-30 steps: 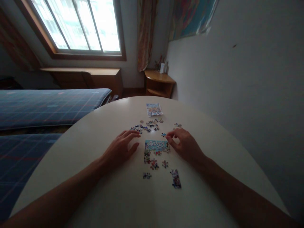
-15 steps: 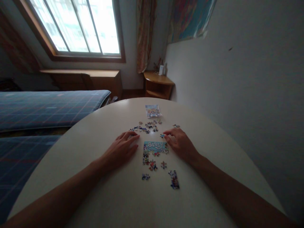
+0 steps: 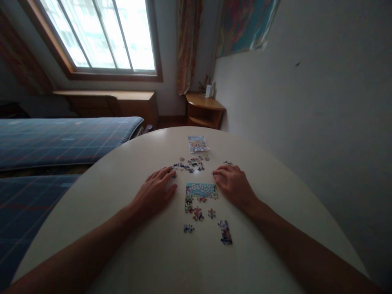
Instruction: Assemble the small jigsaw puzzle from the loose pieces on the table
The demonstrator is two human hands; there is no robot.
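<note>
My left hand [image 3: 155, 188] lies flat on the table with its fingers out, their tips at the left end of the loose puzzle pieces [image 3: 194, 163]. My right hand [image 3: 235, 183] is closed in a pinch; a small puzzle piece [image 3: 213, 173] peeks out at its fingertips, mostly hidden. Between the hands sits a partly joined puzzle [image 3: 200, 188] with a light-blue lettered top strip and a left side. Just below it are a joined red-toned cluster [image 3: 197, 214] and a single piece [image 3: 211, 213]. Nearer me lie a small joined bit [image 3: 189, 228] and a dark joined section [image 3: 226, 232].
A printed picture sheet [image 3: 197, 143] lies toward the far edge of the round white table [image 3: 147, 253]. Another piece [image 3: 228, 163] is beyond my right hand. A bed with a plaid mattress [image 3: 67, 141] stands left, a wall [image 3: 321, 122] right, a corner shelf [image 3: 204, 101] behind.
My left fingers have shifted slightly left and back, onto the edge of the loose pieces. My right hand has moved slightly right, and its light-blue piece is now mostly covered by the fingers.
</note>
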